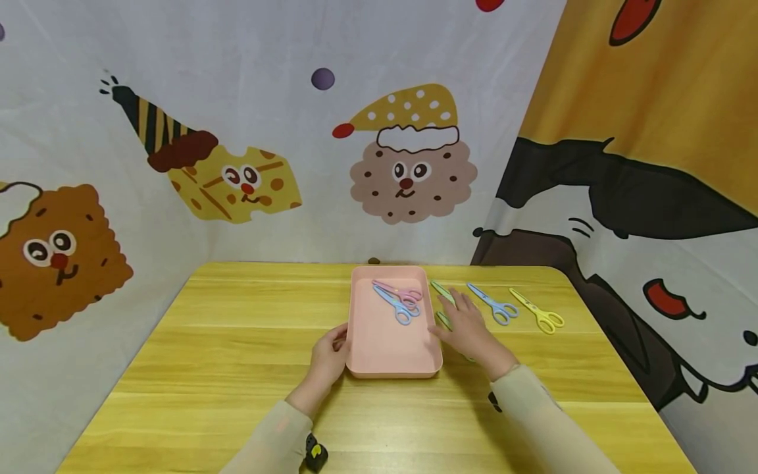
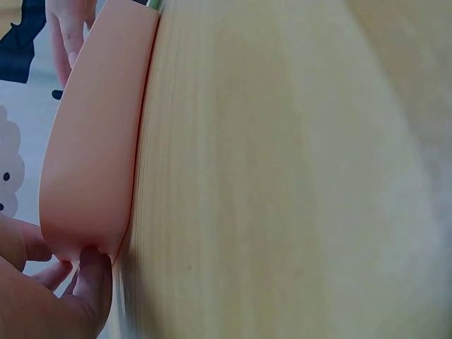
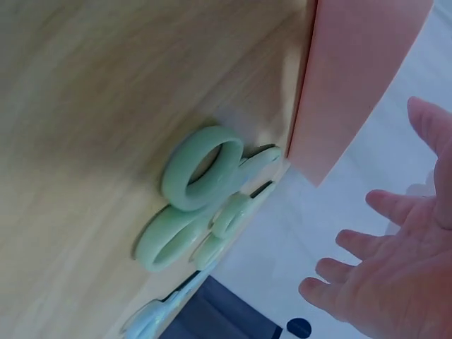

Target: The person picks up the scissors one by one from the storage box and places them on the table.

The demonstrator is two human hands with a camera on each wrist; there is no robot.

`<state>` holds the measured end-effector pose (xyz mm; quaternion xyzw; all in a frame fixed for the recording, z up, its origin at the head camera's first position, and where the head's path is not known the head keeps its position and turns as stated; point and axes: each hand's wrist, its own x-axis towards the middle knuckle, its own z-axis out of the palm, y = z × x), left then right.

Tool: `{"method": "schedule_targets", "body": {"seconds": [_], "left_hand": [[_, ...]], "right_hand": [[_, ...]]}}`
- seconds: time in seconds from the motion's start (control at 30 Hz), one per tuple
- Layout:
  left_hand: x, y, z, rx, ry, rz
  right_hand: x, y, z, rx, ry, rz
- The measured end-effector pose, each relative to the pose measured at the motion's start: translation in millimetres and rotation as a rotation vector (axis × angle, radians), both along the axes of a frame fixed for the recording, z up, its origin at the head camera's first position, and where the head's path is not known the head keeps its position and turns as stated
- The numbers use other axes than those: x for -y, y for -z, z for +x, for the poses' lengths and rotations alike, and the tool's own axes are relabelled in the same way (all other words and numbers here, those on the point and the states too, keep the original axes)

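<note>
A pink tray lies on the table with a pair of pink scissors and a pair of blue scissors crossed inside it. My left hand holds the tray at its near left corner, thumb against the wall in the left wrist view. Just right of the tray, my right hand spreads its fingers over two pairs of green scissors, partly hiding them in the head view. The right wrist view shows the nearer green scissors and the farther green scissors beside the tray, with the palm raised above.
Farther right on the wooden table lie another pair of blue scissors and a pair of yellow scissors. A cloth printed with cartoon figures hangs behind the table.
</note>
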<state>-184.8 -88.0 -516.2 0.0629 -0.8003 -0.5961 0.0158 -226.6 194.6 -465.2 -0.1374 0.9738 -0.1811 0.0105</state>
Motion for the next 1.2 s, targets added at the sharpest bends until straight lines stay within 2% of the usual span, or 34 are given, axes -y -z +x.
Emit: {"method": "schedule_targets", "body": {"seconds": [0.27,0.5,0.7,0.9,1.2], "left_hand": [[-0.1,-0.2,0.0,0.001,-0.001,0.003],[0.6,0.1,-0.5,0.0,0.002,-0.001],[0.9,0.7,-0.2,0.005,0.006,-0.008],[0.8,0.3,0.2,0.002,0.002,-0.008],[0.6,0.3,0.1,0.002,0.002,-0.009]], "right_hand": [[14,1.1,-4.6,0.029,-0.071,0.049],[34,-2.1,-8.9,0.015,-0.133,0.118],[51,-2.8,-12.2,0.031,-0.154,0.185],[61,-3.5,-15.3,0.047,-0.186,0.182],[69,-2.8,-16.8,-0.025,-0.251,0.159]]}}
